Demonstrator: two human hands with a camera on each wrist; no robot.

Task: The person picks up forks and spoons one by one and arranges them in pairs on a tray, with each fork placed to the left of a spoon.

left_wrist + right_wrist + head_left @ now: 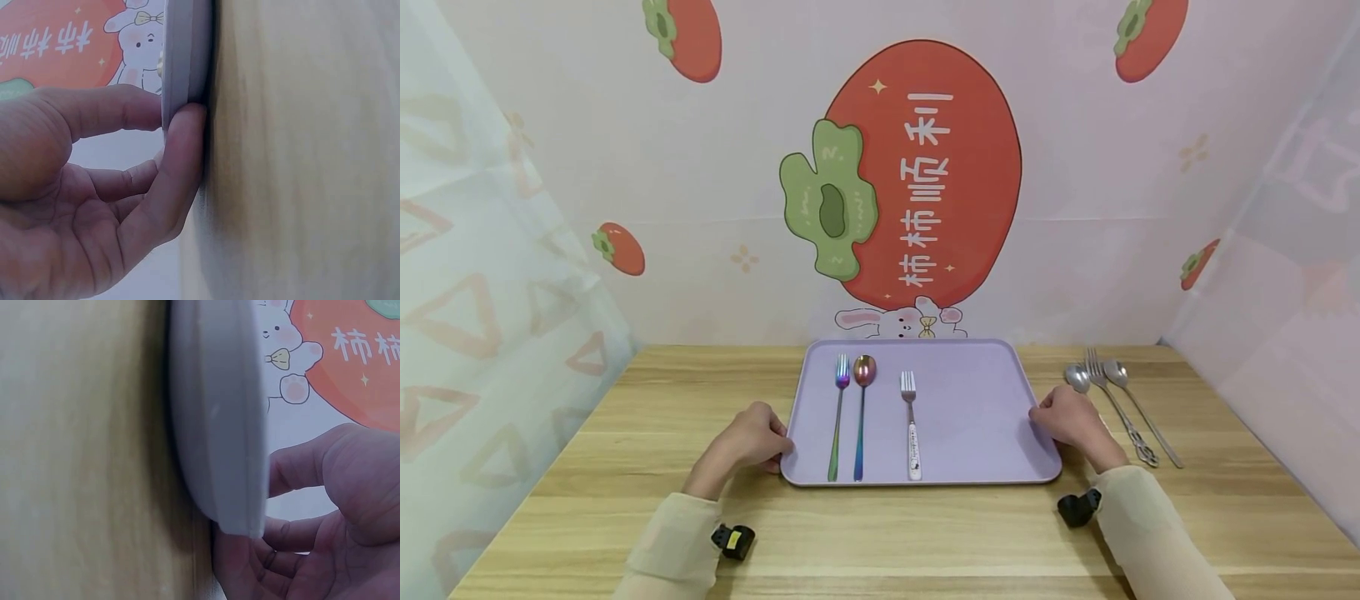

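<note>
A pale purple tray (977, 425) lies on the wooden table, gripped at both short sides. On its left half are an iridescent fork (838, 417) and a matching spoon (861, 417) side by side. Nearer the middle lies a silver fork (913, 442) with a white patterned handle. The left hand (752, 437) holds the tray's left edge; in the left wrist view its thumb is at the rim and a fingertip (187, 122) tucks against the underside. At the right edge, the right hand (1071, 417) pinches the rim likewise, with fingers (234, 559) partly hidden beneath it.
Right of the tray, partly behind the right hand, lie a silver fork (1120, 408) with an ornate handle and two silver spoons, one a long-handled spoon (1142, 412). A printed backdrop (1075, 250) rises at the table's far edge. Bare wooden table (895, 533) extends in front.
</note>
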